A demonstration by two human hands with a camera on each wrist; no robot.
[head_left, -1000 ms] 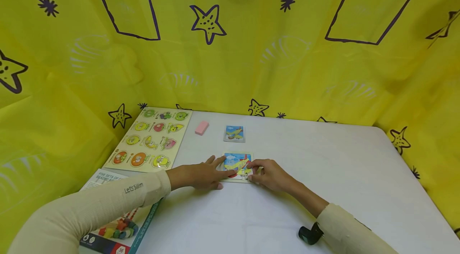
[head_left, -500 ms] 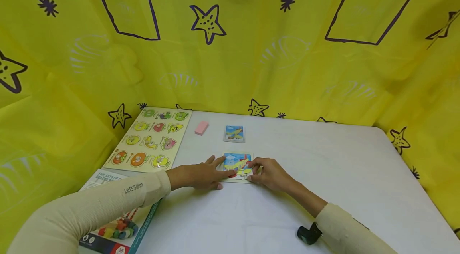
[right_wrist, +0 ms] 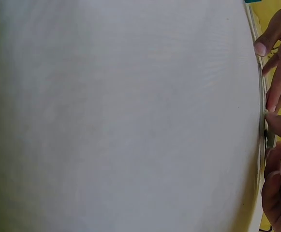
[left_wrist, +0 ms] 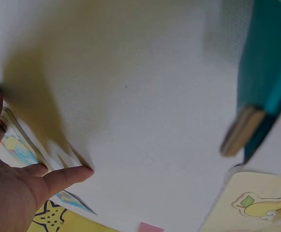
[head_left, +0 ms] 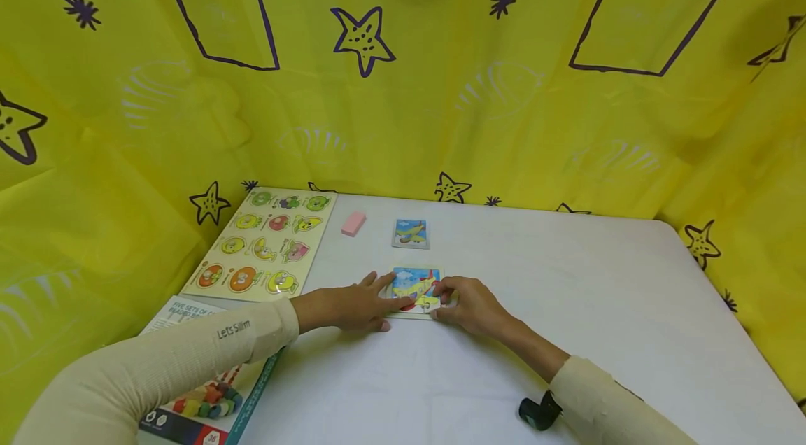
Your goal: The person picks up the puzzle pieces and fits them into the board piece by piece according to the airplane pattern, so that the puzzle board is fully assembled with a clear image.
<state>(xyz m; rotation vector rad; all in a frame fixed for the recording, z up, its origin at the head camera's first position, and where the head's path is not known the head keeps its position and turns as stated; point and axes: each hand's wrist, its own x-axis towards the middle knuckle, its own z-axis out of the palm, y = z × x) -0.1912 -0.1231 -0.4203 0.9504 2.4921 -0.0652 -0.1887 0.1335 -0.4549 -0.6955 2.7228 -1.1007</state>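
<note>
A small jigsaw puzzle with a yellow airplane on blue sky lies flat on the white table. My left hand rests on its left side, fingers spread and straight; the left wrist view shows the thumb and fingers apart around the puzzle's edge. At the lower right corner, my right hand pinches a puzzle piece between thumb and fingertips, tilted up from the board in the right wrist view. The fingers hide part of the piece and of the puzzle's right side.
Behind the puzzle lies a matching airplane picture card, with a pink eraser to its left. A fruit puzzle board and a bead set box sit at the left. A yellow curtain borders the table's back.
My right hand has shifted slightly left with the piece, its thumb closer in over the puzzle's lower right corner. My left hand has stayed in place.
</note>
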